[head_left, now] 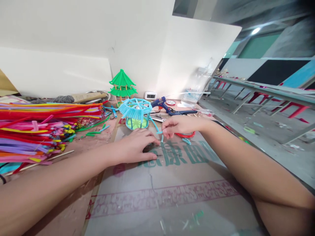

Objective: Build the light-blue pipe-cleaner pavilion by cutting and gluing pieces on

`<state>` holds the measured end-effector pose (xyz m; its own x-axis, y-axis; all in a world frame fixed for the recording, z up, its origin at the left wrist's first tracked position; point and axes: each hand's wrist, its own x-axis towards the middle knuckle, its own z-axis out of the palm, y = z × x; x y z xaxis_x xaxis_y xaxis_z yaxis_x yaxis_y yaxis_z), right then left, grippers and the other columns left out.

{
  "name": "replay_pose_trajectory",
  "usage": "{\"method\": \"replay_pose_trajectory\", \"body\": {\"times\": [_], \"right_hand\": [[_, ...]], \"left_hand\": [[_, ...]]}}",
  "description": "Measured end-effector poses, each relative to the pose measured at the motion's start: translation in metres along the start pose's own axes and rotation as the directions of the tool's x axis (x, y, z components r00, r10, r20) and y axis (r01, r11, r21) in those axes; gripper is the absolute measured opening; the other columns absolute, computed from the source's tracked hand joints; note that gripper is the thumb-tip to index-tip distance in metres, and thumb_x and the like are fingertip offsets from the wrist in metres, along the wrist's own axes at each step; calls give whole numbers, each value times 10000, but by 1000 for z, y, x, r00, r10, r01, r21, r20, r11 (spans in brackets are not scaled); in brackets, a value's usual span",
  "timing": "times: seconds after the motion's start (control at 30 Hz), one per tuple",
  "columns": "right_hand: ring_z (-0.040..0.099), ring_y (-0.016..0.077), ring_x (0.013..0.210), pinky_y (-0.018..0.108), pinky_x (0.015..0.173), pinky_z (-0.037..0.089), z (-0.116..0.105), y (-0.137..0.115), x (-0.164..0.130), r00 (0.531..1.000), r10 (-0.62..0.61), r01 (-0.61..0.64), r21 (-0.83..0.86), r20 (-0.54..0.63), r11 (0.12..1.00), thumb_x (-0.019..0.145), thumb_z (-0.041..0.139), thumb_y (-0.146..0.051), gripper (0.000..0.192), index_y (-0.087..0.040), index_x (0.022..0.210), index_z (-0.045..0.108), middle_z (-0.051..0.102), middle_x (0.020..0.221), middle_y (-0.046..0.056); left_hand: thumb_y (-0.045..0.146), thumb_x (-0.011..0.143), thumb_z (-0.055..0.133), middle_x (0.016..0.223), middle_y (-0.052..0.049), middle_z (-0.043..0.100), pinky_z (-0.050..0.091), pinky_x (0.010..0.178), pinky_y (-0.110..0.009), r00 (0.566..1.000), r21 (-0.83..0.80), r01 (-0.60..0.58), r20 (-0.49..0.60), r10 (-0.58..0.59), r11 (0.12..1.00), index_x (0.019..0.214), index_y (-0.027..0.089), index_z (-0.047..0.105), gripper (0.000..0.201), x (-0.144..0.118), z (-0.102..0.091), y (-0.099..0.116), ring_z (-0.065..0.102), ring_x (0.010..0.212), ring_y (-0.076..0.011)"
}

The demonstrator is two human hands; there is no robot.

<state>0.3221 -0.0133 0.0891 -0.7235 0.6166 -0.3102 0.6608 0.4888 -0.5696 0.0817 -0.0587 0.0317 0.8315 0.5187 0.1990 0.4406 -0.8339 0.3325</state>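
Note:
My right hand [173, 126] is closed in a pinch, with a short light-blue pipe cleaner [159, 132] at its fingertips. My left hand [136, 147] rests low over the board, its thumb and fingers apart and nothing between them. Just beyond the left hand stands a small light-blue pipe-cleaner pavilion [136, 111] with a ribbed, partly covered roof and a pale green base. Behind it is a green two-tiered pagoda [122, 85] on thin posts. Another blue snippet lies below the right fingertips.
Bundles of coloured pipe cleaners [36, 131] fill the left side. A blue glue gun [162, 105], scissors [157, 118], a small digital clock [150, 95] and a clear plastic bottle [197, 85] stand at the back. Red pipe cleaners [185, 134] lie beyond my right wrist. A printed board [147, 200] covers the front.

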Motion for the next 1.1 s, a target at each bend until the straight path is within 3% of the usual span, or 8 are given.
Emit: {"method": "replay_pose_trajectory", "body": {"times": [0.17, 0.33, 0.6, 0.73, 0.83, 0.9, 1.0, 1.1], "right_hand": [[631, 143, 739, 238, 656, 453, 5, -9, 0, 996, -39, 34, -68, -78, 997, 906, 550, -406, 278, -156, 866, 664, 695, 802, 38], [610, 139, 709, 231, 625, 421, 8, -16, 1, 995, -41, 28, -141, -95, 990, 889, 565, -361, 225, -170, 851, 677, 702, 799, 24], [575, 124, 656, 227, 594, 383, 7, -16, 0, 992, -61, 35, -218, -113, 975, 900, 543, -354, 239, -164, 854, 680, 694, 773, 14], [566, 127, 654, 229, 586, 373, 8, -16, 2, 994, -55, 33, -217, -99, 976, 897, 538, -340, 232, -162, 843, 676, 688, 766, 16], [581, 133, 679, 230, 601, 382, 7, -17, 1, 992, -60, 38, -193, -109, 980, 896, 535, -328, 227, -162, 871, 688, 696, 788, 21], [572, 134, 677, 234, 594, 372, 5, -18, -2, 987, -79, 48, -210, -141, 977, 904, 527, -346, 250, -162, 879, 693, 688, 789, 21], [547, 130, 657, 239, 581, 352, 4, -22, -6, 977, -118, 75, -230, -179, 970, 917, 509, -368, 283, -161, 875, 697, 666, 768, 17], [523, 123, 637, 240, 580, 339, 6, -26, -8, 963, -160, 103, -251, -218, 962, 915, 505, -363, 287, -161, 843, 697, 634, 724, 4]], "left_hand": [[585, 773, 696, 1038, -81, 639, 390, 938, -430, 991, 71, 133, -14, -132, 989, 1158, 232, 653, 524, 1, 3, -4, 545, 1052, -301], [690, 708, 691, 992, -106, 626, 385, 935, -459, 970, 191, 242, -42, -238, 951, 1017, 181, 678, 596, 2, -1, 2, 530, 1038, -335], [616, 744, 700, 1138, -109, 578, 400, 963, -453, 976, 102, 218, -36, -215, 971, 1090, 201, 636, 544, 0, 2, 0, 500, 1121, -331], [585, 720, 732, 1114, -112, 580, 413, 939, -456, 975, 46, 223, -32, -222, 974, 1043, 182, 614, 530, 1, 5, -5, 503, 1109, -332], [553, 687, 770, 1015, -85, 610, 440, 864, -405, 964, -74, 236, -105, -243, 969, 1016, 176, 582, 535, 1, 10, -5, 538, 1023, -295], [500, 738, 743, 929, -48, 627, 446, 796, -352, 942, -212, 246, -176, -284, 946, 970, 186, 575, 425, 1, 13, -3, 563, 936, -246], [399, 822, 668, 832, -8, 633, 444, 719, -299, 900, -425, 243, -236, -366, 872, 857, 191, 571, 232, 2, 15, 1, 573, 798, -175], [373, 804, 670, 764, 11, 620, 454, 662, -274, 856, -602, 216, -263, -446, 769, 771, 187, 552, 222, 3, 14, 5, 565, 710, -142]]}}
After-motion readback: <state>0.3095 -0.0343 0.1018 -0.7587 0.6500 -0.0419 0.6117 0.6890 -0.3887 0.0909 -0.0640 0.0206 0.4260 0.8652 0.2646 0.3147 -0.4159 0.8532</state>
